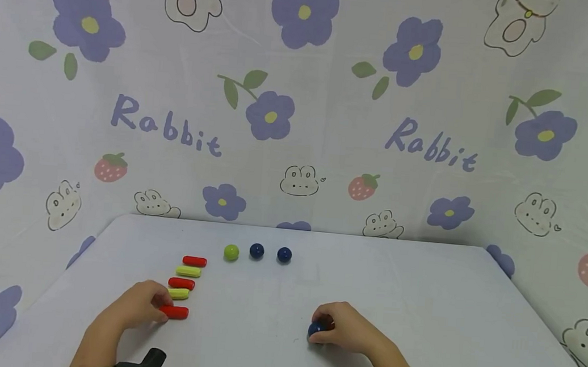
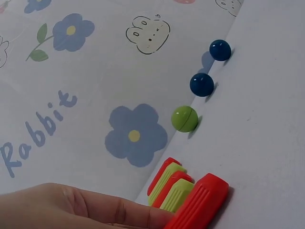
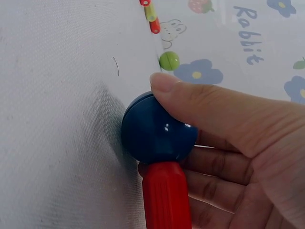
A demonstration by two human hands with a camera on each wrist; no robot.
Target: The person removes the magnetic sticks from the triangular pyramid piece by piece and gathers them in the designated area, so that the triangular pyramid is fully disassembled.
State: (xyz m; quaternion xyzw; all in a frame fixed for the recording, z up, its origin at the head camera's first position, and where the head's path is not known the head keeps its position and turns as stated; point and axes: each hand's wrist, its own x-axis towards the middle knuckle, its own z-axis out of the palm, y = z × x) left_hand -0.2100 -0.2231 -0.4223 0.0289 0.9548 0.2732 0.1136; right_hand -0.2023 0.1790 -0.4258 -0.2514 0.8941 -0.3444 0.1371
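Beside the left end of a column of ribbed sticks, my left hand (image 1: pixel 142 306) pinches the nearest red stick (image 1: pixel 176 312) between thumb and fingers. Behind it lie a yellow-green stick (image 1: pixel 179 294), a red stick (image 1: pixel 181 283) and others in alternating colours. Right of the table's middle, my right hand (image 1: pixel 346 328) grips a glossy blue ball (image 3: pixel 155 129), its thumb over the top. A red ribbed handle (image 3: pixel 167 195) meets the ball end-on, like a small maraca; its far end runs out of the right wrist view.
Along the table's back stand a green ball (image 1: pixel 231 252) and two blue balls, one at left (image 1: pixel 256 251) and another (image 1: pixel 284 255) to its right. The white table (image 1: pixel 419 294) ends against a rabbit-and-flower patterned curtain (image 1: pixel 331 95).
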